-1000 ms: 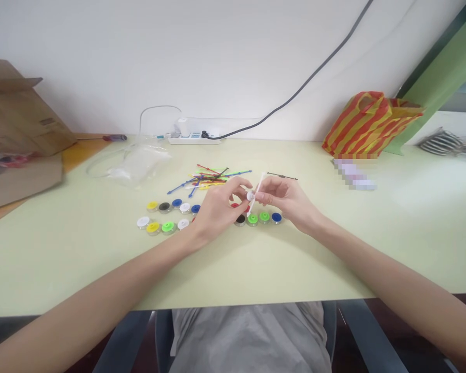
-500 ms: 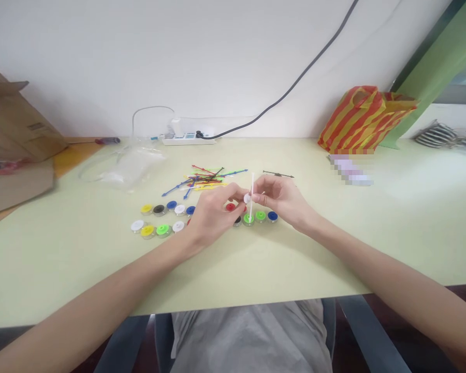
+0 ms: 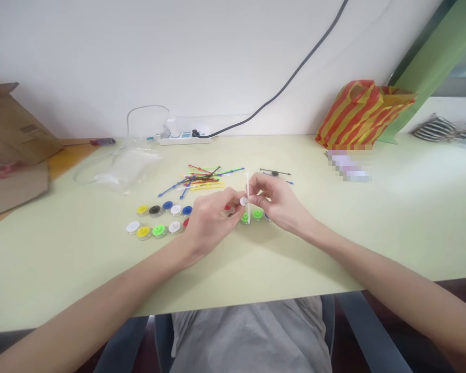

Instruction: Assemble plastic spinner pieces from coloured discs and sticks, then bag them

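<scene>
Between my hands, a white arrow-like stick stands nearly upright, with a small white round piece at its middle. My left hand pinches the round piece from the left. The fingers of my right hand close on the stick from the right. Below and partly behind my hands are round coloured pieces in clear cups, among them a green one. More lie left of my left hand, including a yellow one and a black one. A pile of coloured arrow sticks lies behind my left hand.
Behind my right hand lie a black arrow and a blue one. Farther back are a power strip, a clear plastic bag and a striped bag. A cardboard box stands at the left.
The view has shifted slightly. A blue arrow now shows behind my right hand. Both hands keep their hold on the white piece and stick.
</scene>
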Tool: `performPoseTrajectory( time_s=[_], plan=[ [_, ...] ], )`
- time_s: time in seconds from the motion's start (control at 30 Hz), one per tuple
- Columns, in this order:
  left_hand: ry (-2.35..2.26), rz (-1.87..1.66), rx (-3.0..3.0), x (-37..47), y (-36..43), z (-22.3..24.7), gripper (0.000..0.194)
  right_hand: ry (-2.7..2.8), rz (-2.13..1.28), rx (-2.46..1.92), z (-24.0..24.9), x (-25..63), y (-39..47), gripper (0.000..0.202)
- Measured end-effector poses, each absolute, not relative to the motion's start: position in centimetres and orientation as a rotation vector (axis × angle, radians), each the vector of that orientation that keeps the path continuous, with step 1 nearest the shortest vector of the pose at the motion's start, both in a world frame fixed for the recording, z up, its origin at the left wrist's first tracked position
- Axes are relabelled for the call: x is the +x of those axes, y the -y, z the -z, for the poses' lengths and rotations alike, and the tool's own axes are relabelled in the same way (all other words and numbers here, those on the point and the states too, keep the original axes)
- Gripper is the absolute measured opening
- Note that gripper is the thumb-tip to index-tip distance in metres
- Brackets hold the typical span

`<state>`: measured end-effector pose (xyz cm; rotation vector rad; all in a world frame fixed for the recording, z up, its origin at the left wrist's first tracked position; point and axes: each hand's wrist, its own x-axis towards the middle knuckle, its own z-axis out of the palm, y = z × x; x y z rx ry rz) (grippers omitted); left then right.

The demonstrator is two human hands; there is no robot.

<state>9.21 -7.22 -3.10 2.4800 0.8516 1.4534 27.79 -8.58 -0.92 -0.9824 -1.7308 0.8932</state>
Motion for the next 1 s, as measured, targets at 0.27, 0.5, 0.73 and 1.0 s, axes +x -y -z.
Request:
performPoseTrajectory(
  time_s=[0.27,0.5,0.73,1.0],
  plan=[
    [-0.951,-1.426,2.613,9.2,7.6,3.3,0.011,1.769,-0.887,-1.046,0.8,27.8,8.8,0.012],
    [-0.937,-1.352,2.383,9.6,6.7,3.0,0.014,1.765,-0.936,-1.007,0.7,28.5,7.9,0.010],
    [-0.976,-1.371,2.525,8.8,5.9,3.1,0.015,1.765,-0.787,-1.016,0.4,27.9,8.9,0.026],
    [-1.130,-1.130,2.596,8.7,6.1,2.2,0.047,1.772,-0.522,-1.098,-0.7,31.1,7.0,0.012]
  ],
)
